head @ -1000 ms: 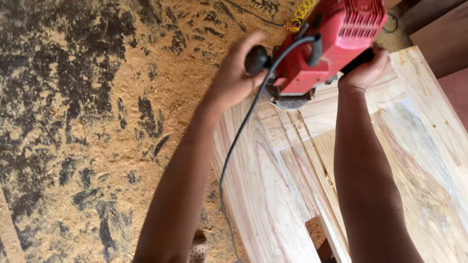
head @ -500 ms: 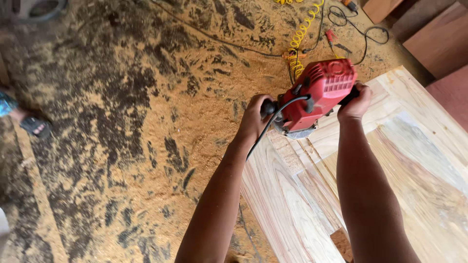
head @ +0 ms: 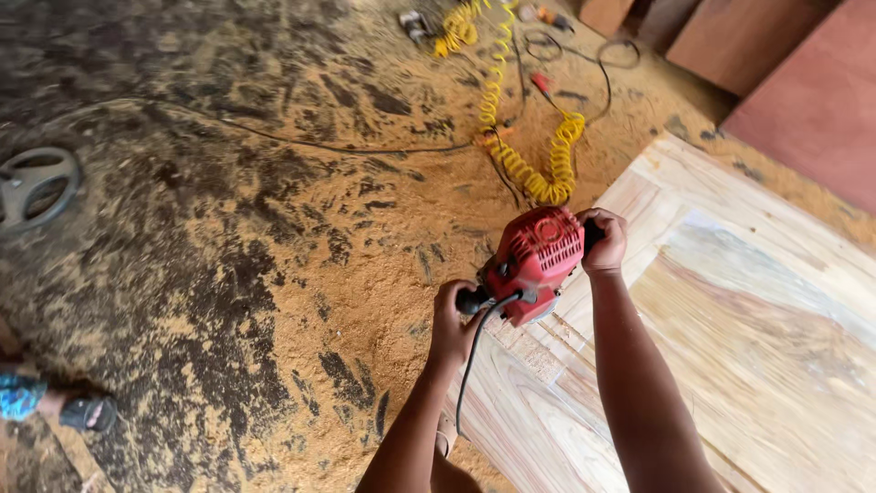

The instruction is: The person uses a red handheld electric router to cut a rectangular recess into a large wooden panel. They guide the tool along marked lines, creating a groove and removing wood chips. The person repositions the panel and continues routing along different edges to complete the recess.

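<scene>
**Kid:** What is in the hands?

**Helper:** A red power tool, a router [head: 534, 263]. The left hand [head: 453, 321] is wrapped tight round the black knob on its left side. The right hand [head: 602, 240] is closed round the grip on its right side. Both hands clutch it.

**Kid:** Where is the router?

**Helper:** Near the middle of the view. It sits on the edge of a big pale wooden door panel [head: 748, 338]. The panel lies flat and fills the space from 3 o'clock to 6 o'clock.

**Kid:** What is that black line?

**Helper:** That is the black cord [head: 465, 370]. It hangs from the router toward 6 o'clock, beside the left arm.

**Kid:** Are there any boxes or bins with stuff in them?

**Helper:** I see none. Things just lie loose on the sawdust floor [head: 274, 237].

**Kid:** What things?

**Helper:** A curly yellow air hose [head: 520, 155] at 12 o'clock, just past the router. A thin black cable [head: 274, 137] runs across the floor toward 10 o'clock. A grey wheel [head: 36, 187] lies at 9 o'clock. Reddish brown boards [head: 803, 82] sit at 1 o'clock.

**Kid:** Is someone else there?

**Helper:** Yes, a foot in a sandal [head: 82, 413] at 8 o'clock, well apart from the hands.
</scene>
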